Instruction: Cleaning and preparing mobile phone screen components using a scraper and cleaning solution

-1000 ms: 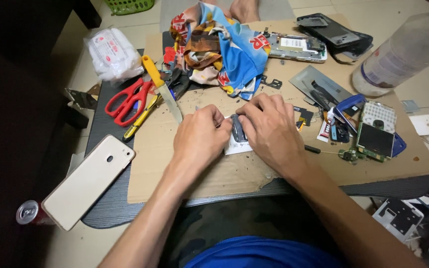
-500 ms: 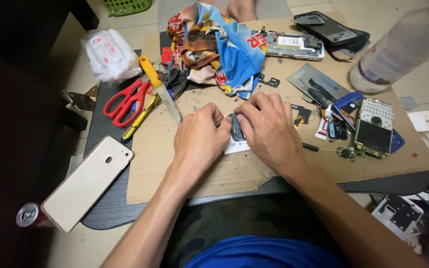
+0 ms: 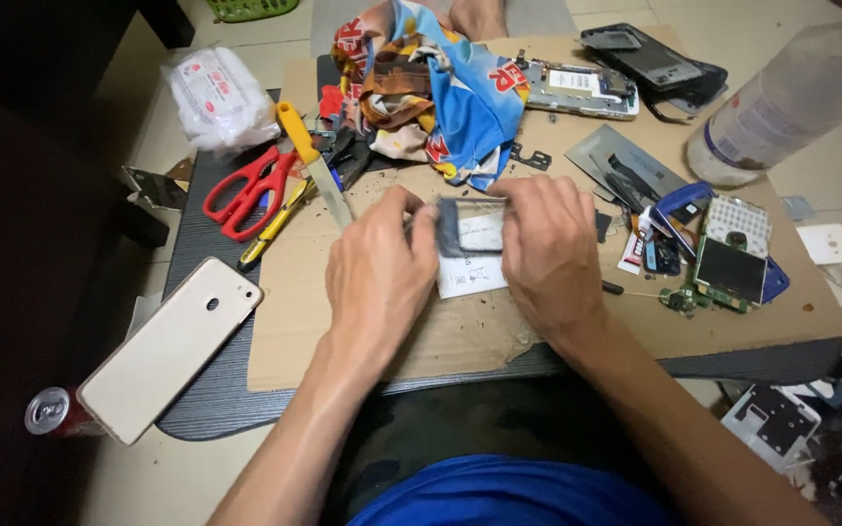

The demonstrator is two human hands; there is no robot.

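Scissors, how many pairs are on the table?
1. The red-handled scissors lie at the left side of the table, beside the yellow-handled knife, left of the left hand. More could be hidden under the crumpled colourful cloth.

At the centre of the frame the left hand (image 3: 379,273) and the right hand (image 3: 545,255) hold a small dark rectangular frame (image 3: 470,227) between them, fingers pinching its two side edges, just above a white slip of paper (image 3: 470,276) that lies on a sheet of cardboard (image 3: 460,336). The cardboard covers a dark worktop (image 3: 209,394). Left of the hands lie red scissors (image 3: 246,190) and a yellow-handled knife (image 3: 312,161). A pale gold phone (image 3: 170,346) rests at lower left. A crumpled colourful cloth (image 3: 436,88) sits at top centre, a clear plastic bottle (image 3: 782,102) at upper right, with small circuit boards (image 3: 728,268) below it.
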